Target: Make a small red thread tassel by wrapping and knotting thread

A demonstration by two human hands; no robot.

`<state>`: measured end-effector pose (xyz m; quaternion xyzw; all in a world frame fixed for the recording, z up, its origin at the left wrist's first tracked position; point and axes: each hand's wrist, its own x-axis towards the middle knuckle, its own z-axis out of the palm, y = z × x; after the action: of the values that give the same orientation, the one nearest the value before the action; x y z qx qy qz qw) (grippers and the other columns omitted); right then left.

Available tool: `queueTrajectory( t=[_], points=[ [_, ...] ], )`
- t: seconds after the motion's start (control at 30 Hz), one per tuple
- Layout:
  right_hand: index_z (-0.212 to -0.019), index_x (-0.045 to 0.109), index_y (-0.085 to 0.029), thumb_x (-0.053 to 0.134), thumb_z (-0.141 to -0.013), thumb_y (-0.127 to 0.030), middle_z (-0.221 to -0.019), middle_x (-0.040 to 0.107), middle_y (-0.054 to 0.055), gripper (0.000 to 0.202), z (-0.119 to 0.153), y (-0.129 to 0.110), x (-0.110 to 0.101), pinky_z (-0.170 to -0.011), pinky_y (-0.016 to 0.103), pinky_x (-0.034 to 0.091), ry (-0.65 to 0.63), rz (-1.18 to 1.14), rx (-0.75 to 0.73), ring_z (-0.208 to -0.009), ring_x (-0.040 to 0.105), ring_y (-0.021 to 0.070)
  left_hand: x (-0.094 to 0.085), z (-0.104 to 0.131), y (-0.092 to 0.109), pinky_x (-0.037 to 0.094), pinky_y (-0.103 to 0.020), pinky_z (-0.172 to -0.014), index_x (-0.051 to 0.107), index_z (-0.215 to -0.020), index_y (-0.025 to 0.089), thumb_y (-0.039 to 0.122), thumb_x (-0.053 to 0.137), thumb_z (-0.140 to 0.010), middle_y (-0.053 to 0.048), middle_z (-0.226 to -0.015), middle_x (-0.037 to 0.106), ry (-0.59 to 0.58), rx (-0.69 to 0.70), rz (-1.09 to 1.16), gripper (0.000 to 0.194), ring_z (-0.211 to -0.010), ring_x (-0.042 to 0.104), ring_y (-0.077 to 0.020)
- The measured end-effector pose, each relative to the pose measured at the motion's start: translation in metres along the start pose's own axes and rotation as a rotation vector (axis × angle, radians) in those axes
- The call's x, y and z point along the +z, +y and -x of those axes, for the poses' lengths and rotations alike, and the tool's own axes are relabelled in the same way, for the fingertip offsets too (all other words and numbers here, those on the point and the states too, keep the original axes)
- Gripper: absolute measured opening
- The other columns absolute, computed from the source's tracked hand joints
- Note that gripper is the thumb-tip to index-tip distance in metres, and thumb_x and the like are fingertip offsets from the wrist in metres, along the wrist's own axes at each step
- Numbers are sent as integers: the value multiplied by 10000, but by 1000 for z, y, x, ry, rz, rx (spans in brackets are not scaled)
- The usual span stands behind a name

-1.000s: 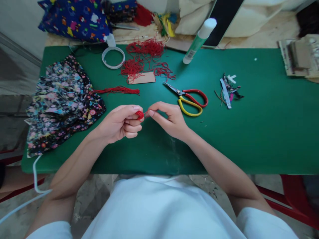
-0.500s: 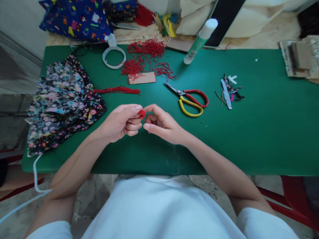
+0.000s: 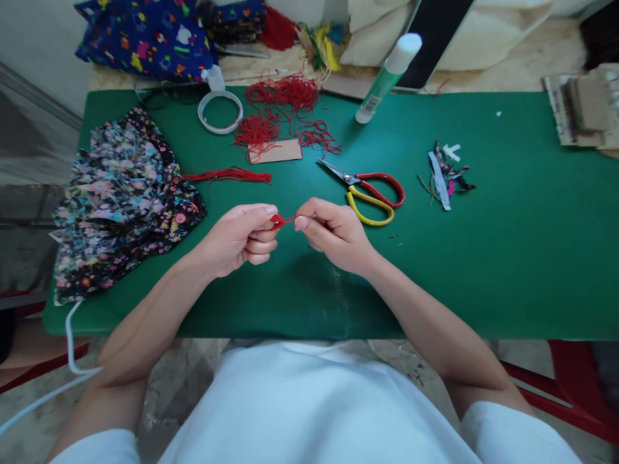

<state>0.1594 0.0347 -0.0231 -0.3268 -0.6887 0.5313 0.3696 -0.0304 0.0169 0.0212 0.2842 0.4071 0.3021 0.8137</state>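
Observation:
Between thumb and fingers, my left hand (image 3: 244, 235) pinches a small looped bundle of red thread (image 3: 277, 222). A short strand runs from this bundle to my right hand (image 3: 336, 233), whose thumb and forefinger are closed on its end. Both hands are raised over the green table (image 3: 507, 258) near its front edge. Just beyond my right hand lie scissors (image 3: 349, 180) with one red and one yellow handle, blades partly apart. A red thread tassel (image 3: 232, 174) lies beyond my left hand, its left end at a floral cloth pouch (image 3: 126, 206).
Tangled red thread (image 3: 285, 96) lies at the back, by a cardboard piece (image 3: 275, 151) and a tape ring (image 3: 220, 113). A glue stick (image 3: 382, 87) stands upright near scraps (image 3: 442, 174). A blue patterned cloth (image 3: 145, 38) is back left, stacked card pieces (image 3: 580, 109) far right.
My right hand has moved right, away from my left, and its fingers have closed on the thread. The strand between the hands is now drawn out straight. The left hand has barely moved.

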Motion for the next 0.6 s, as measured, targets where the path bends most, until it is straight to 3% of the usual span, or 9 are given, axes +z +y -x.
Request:
queueTrajectory(
  t=[0.3, 0.6],
  points=[
    [-832, 716, -157, 599, -924, -296, -513, 385, -59, 203, 5, -16, 11, -473, 245, 222, 236, 106, -21, -471, 263, 57, 4, -1, -3, 231, -117, -372, 318, -588, 190, 242, 540, -885, 93, -554, 173, 20, 60, 34, 374, -416, 152, -20],
    [-817, 750, -145, 682, -856, -268, -480, 285, -80, 146, 9, -19, 16, -450, 241, 166, 310, 78, 18, -459, 191, 40, 4, -5, -10, 225, -134, -391, 322, -584, 188, 283, 600, -869, 98, -531, 204, -10, 90, 31, 409, -412, 184, -17]
  ],
)
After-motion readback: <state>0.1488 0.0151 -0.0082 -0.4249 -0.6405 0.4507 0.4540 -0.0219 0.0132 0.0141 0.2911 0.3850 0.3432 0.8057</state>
